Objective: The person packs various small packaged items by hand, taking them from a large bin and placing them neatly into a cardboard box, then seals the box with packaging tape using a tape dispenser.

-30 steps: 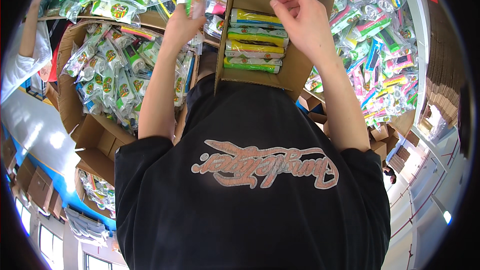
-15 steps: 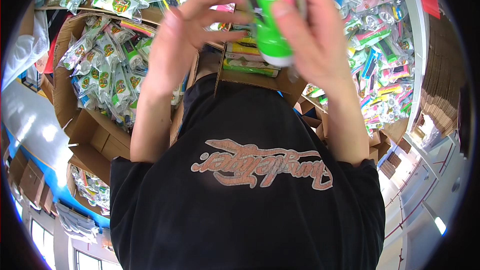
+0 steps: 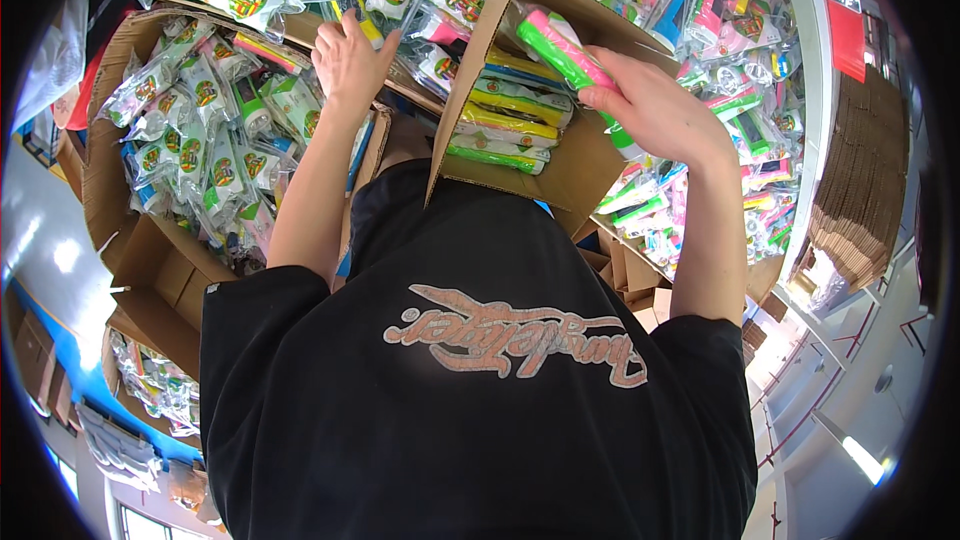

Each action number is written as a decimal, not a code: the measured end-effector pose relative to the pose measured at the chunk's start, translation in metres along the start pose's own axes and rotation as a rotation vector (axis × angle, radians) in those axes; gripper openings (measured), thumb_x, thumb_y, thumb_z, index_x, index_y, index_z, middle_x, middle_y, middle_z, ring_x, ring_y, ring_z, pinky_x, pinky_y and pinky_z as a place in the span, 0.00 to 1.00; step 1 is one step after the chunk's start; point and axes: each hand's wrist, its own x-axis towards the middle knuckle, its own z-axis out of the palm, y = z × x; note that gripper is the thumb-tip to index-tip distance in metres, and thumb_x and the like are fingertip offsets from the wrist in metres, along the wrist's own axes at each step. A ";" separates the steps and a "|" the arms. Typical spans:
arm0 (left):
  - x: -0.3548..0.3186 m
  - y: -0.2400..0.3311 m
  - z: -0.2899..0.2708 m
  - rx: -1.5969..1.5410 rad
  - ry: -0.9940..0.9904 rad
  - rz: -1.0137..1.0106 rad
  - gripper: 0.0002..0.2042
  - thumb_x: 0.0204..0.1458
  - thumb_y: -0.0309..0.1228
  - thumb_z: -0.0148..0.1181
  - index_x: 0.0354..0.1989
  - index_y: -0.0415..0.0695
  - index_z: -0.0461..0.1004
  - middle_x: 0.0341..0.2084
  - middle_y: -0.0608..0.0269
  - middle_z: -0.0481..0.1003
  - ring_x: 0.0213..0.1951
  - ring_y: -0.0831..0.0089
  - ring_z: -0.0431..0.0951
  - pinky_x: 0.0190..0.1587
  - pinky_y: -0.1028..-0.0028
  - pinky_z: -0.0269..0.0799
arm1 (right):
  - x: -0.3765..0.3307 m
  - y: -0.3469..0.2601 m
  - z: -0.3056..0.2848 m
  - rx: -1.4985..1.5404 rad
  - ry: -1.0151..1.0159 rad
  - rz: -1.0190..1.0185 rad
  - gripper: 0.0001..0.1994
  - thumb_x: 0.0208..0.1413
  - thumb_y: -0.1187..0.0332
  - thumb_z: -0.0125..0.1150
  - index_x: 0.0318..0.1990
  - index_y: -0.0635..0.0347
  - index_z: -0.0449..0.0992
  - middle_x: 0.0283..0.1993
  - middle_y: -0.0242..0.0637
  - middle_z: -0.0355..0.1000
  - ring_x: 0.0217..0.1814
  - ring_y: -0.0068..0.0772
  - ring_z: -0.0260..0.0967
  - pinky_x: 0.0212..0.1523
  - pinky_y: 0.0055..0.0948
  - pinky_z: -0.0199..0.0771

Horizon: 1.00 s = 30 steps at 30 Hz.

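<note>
In front of my body an open cardboard box (image 3: 590,175) is tilted, its flaps raised. Stacked in rows inside it lie several bagged yellow and green packets (image 3: 510,118). Over the box's right side, my right hand (image 3: 655,105) grips a pink and green plastic-wrapped packet (image 3: 562,50). A green end with a white tip (image 3: 622,138) shows beneath that hand; whether it belongs to a second packet I cannot tell. To the left of the box, my left hand (image 3: 350,65) is empty, fingers apart, close to a yellow packet (image 3: 368,30) at the edge of the pile.
A large carton (image 3: 120,155) full of bagged packets stands at the left, with an open smaller box (image 3: 165,275) beside it. Loose bagged packets (image 3: 745,50) are heaped across the far side and right. Flattened cardboard (image 3: 860,180) is stacked at the far right.
My right hand has lowered the packet from high in front toward the box's right side. My left hand has drawn away from it, out to the left near the pile.
</note>
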 end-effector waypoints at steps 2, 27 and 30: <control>0.014 0.010 -0.003 0.060 -0.033 -0.055 0.47 0.50 0.62 0.65 0.67 0.36 0.60 0.53 0.39 0.69 0.57 0.43 0.70 0.61 0.54 0.64 | 0.009 -0.012 -0.004 -0.106 -0.045 0.053 0.17 0.65 0.60 0.58 0.52 0.64 0.71 0.50 0.54 0.74 0.54 0.57 0.71 0.48 0.47 0.72; 0.051 -0.050 -0.062 -0.643 -0.525 -0.335 0.48 0.44 0.53 0.70 0.62 0.21 0.63 0.53 0.39 0.74 0.56 0.55 0.75 0.59 0.63 0.68 | 0.133 0.078 0.068 0.315 -0.079 0.153 0.23 0.61 0.62 0.65 0.64 0.47 0.75 0.59 0.37 0.77 0.61 0.36 0.72 0.62 0.36 0.69; 0.010 -0.059 -0.099 -0.971 -0.612 -0.394 0.44 0.49 0.40 0.71 0.69 0.27 0.56 0.51 0.45 0.74 0.54 0.60 0.74 0.60 0.62 0.66 | 0.151 0.079 0.069 0.134 -0.102 0.136 0.23 0.62 0.62 0.65 0.64 0.50 0.74 0.57 0.40 0.78 0.58 0.35 0.74 0.60 0.33 0.70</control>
